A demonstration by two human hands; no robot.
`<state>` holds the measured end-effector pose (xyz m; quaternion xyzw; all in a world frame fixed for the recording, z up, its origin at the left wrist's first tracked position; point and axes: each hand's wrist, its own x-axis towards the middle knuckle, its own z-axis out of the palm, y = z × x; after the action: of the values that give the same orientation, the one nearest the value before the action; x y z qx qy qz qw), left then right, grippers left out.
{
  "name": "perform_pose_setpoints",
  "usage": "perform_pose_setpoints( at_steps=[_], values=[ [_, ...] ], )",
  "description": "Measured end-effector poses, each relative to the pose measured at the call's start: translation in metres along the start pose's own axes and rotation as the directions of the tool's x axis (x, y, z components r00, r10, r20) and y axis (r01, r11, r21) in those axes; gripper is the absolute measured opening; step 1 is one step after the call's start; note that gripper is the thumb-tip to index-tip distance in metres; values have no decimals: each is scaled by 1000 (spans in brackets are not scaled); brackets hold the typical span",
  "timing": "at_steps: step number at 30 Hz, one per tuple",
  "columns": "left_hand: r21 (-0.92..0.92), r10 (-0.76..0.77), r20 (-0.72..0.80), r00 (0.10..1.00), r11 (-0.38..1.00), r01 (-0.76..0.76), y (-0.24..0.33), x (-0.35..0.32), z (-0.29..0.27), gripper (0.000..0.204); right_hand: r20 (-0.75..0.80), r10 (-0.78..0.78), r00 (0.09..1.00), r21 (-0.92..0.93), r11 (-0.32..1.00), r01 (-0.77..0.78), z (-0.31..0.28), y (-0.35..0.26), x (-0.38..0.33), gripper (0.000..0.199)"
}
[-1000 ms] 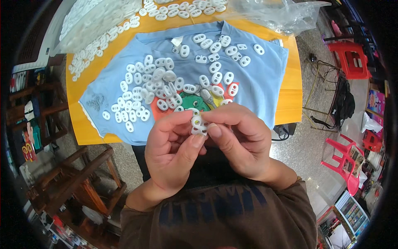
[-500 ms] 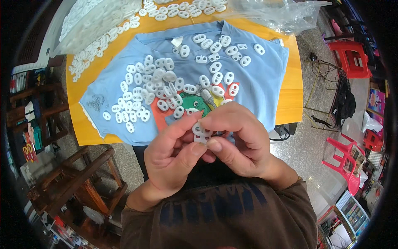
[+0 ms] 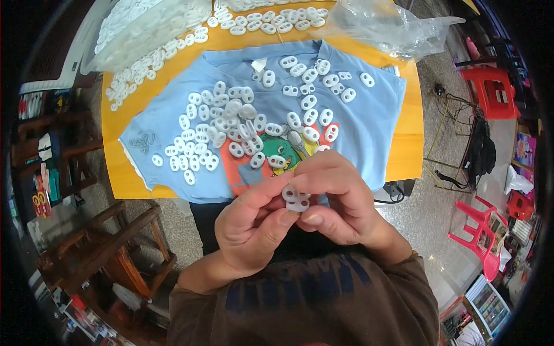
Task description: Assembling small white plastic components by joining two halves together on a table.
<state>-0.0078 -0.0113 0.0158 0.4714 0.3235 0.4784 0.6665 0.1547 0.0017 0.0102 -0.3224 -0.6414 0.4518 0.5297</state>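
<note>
My left hand (image 3: 249,229) and my right hand (image 3: 341,203) meet over the near edge of the table. Between their thumbs and fingertips they pinch one small white plastic two-hole cord lock (image 3: 296,199). Its holed oval part faces up, and a paler lower part shows at my thumbs. Fingers cover its sides. Just beyond my hands, many similar white cord locks (image 3: 231,109) lie on a light blue T-shirt (image 3: 369,132) with a coloured cartoon print. Some are piled at its middle left; others lie singly towards the upper right.
The shirt covers much of a yellow table (image 3: 138,183). More white pieces (image 3: 153,60) spread along its far left, beside a full translucent bag (image 3: 124,49). A clear plastic bag (image 3: 398,32) lies far right. A wooden stool (image 3: 115,242) stands left, red (image 3: 487,92) and pink stools (image 3: 482,230) right.
The table and shirt sit slightly lower and further right in the picture. Both hands, still pinching the cord lock, have shifted a little down; the lock appears slightly right.
</note>
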Motion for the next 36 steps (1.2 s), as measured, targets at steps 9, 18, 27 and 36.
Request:
perform_pose_setpoints(
  at_steps=[9, 18, 27, 36],
  values=[
    [24, 43, -5, 999, 999, -43, -1, -2, 0, 34, 44, -105, 994, -27, 994, 106, -1, 7, 3, 29],
    [91, 107, 4, 994, 990, -106, -4, -3, -1, 34, -35, -190, 981, 32, 981, 191, 13, 16, 0, 28],
    [169, 169, -21, 985, 972, -163, -7, 0, -1, 24, -117, -185, 976, 71, 978, 194, 21, 23, -3, 23],
    [222, 123, -23, 992, 968, -115, -7, 1, 0, 25, -145, -175, 974, 95, 977, 190, 22, 27, -4, 20]
  ],
)
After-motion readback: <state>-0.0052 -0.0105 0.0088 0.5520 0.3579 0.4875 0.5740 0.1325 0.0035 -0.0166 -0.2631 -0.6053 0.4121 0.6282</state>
